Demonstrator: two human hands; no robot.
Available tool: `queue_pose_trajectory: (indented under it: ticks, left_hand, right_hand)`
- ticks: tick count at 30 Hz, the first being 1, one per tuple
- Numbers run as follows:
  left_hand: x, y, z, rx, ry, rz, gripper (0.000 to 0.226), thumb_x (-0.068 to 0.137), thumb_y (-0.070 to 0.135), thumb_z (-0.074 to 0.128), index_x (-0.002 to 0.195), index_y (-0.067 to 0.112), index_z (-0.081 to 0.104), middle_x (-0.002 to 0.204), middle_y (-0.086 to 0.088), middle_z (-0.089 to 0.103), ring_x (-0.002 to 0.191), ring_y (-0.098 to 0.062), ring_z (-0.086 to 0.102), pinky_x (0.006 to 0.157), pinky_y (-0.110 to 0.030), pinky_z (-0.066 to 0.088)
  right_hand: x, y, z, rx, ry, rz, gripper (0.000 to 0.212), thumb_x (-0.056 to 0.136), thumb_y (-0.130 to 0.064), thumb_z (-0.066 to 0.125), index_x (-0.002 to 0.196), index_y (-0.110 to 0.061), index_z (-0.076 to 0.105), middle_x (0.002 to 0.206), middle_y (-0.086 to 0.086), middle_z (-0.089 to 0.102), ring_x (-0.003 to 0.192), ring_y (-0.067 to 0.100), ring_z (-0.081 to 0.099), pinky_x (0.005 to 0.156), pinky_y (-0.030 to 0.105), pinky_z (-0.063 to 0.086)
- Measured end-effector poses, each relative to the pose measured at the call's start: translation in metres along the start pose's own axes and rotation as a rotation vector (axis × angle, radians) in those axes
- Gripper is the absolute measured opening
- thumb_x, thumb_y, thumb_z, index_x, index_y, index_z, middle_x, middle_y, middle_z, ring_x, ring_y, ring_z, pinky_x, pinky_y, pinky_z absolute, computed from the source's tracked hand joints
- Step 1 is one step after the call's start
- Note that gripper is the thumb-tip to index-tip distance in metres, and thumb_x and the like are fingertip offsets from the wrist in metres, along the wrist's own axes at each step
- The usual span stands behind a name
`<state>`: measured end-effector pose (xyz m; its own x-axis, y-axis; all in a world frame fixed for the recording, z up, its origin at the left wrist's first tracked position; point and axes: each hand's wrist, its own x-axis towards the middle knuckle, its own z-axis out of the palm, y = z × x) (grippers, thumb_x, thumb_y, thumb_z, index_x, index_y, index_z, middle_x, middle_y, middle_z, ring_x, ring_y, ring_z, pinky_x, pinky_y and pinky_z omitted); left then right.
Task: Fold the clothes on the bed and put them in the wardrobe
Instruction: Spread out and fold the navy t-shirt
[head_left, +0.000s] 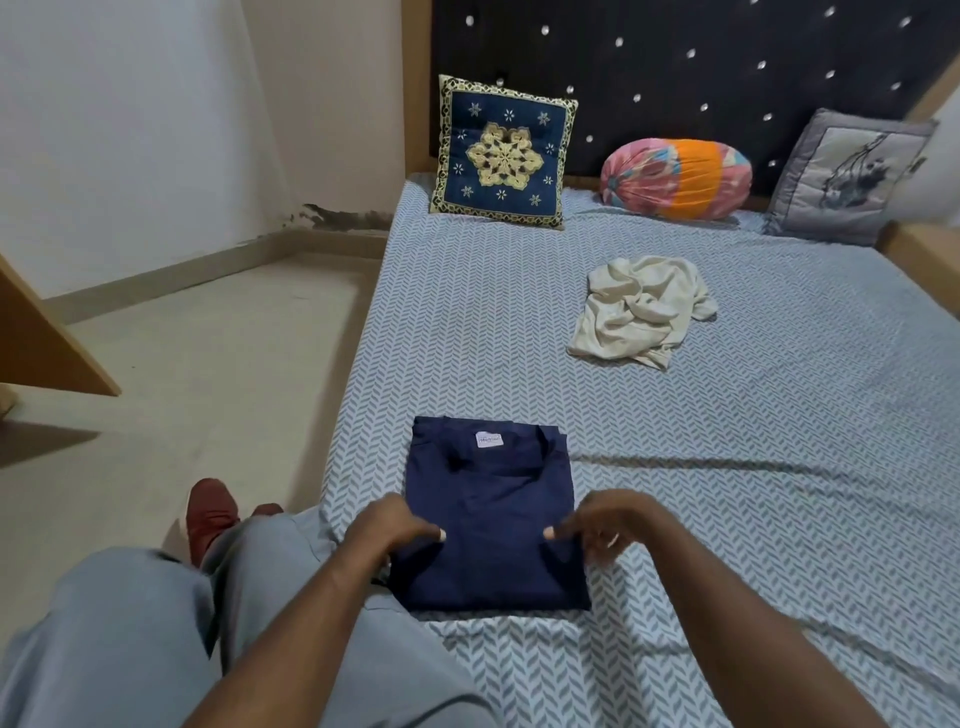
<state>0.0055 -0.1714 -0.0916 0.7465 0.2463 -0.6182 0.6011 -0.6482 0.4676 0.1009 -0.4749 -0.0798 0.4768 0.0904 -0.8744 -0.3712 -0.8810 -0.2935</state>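
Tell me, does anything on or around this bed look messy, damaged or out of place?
The crumpled cream cloth garment lies in an unfolded heap on the patterned bed, unlike the folded navy-blue garment. A dark patchy stain marks the base of the white wall.

The shirt (493, 519) is navy, the other garment (639, 312) seemingly cream.

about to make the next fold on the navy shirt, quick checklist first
1. Navy shirt lying flat, edges squared: ok.
2. Left hand grip on its side edge: ok.
3. Right hand grip on the opposite edge: ok.
4. Bare bed sheet beyond the shirt to fold onto: ok.
5. Cream garment folded: not ok, crumpled.
6. Wardrobe open: cannot tell, not clearly in view.
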Motion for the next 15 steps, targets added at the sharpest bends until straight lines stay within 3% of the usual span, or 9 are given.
queue_pose_trajectory:
  ticks: [2,6,8,10,12,15]
  left_hand:
    - [-0.014,-0.005,0.01,0.11,-0.042,-0.008,0.066,0.048,0.054,0.077,0.106,0.022,0.067,0.102,-0.003,0.071,0.089,-0.021,0.066,0.076,-0.027,0.056]
    - [-0.017,-0.014,0.019,0.253,-0.115,0.003,0.074,0.052,0.051,0.079,0.117,0.022,0.063,0.114,-0.001,0.068,0.103,-0.022,0.064,0.091,-0.031,0.052]
    - [-0.018,-0.018,0.017,0.216,-0.115,-0.032,0.06,0.06,0.05,0.082,0.109,0.02,0.064,0.104,-0.003,0.071,0.093,-0.021,0.068,0.084,-0.03,0.055]
    - [-0.019,-0.018,0.013,0.135,-0.046,-0.06,0.049,0.063,0.051,0.08,0.094,0.018,0.062,0.088,-0.004,0.071,0.074,-0.02,0.07,0.069,-0.027,0.057]
    - [-0.014,-0.016,0.008,0.079,0.129,-0.048,0.049,0.067,0.051,0.076,0.097,0.015,0.061,0.095,-0.007,0.069,0.082,-0.024,0.068,0.07,-0.029,0.054]
    - [0.001,-0.004,-0.004,-0.087,0.328,0.011,0.034,0.076,0.038,0.071,0.1,0.014,0.063,0.103,-0.009,0.068,0.099,-0.03,0.064,0.081,-0.032,0.05]
  right_hand:
    - [-0.004,0.007,0.02,-0.042,-0.088,0.04,0.075,0.055,-0.047,0.092,0.105,0.002,0.067,0.082,0.016,0.07,0.068,0.026,0.07,0.07,0.037,0.06]
    - [-0.007,0.017,0.038,-0.052,-0.114,0.045,0.046,0.072,-0.03,0.086,0.101,-0.003,0.064,0.08,0.011,0.07,0.066,0.022,0.069,0.082,0.043,0.06]
    - [-0.007,0.018,0.035,-0.083,-0.113,0.057,0.049,0.073,-0.033,0.085,0.105,-0.001,0.064,0.083,0.012,0.071,0.072,0.023,0.071,0.082,0.041,0.06]
    - [-0.011,0.012,0.027,-0.112,-0.095,0.071,0.052,0.074,-0.041,0.083,0.103,-0.002,0.066,0.08,0.01,0.073,0.07,0.021,0.071,0.076,0.034,0.06]
    - [-0.013,0.002,0.015,-0.068,0.031,0.042,0.041,0.078,-0.045,0.078,0.086,-0.006,0.069,0.065,0.005,0.069,0.055,0.015,0.064,0.063,0.027,0.054]
    - [0.004,-0.008,-0.002,0.021,0.477,-0.142,0.035,0.08,-0.035,0.074,0.057,-0.013,0.061,0.045,-0.002,0.058,0.044,0.014,0.054,0.054,0.028,0.049]
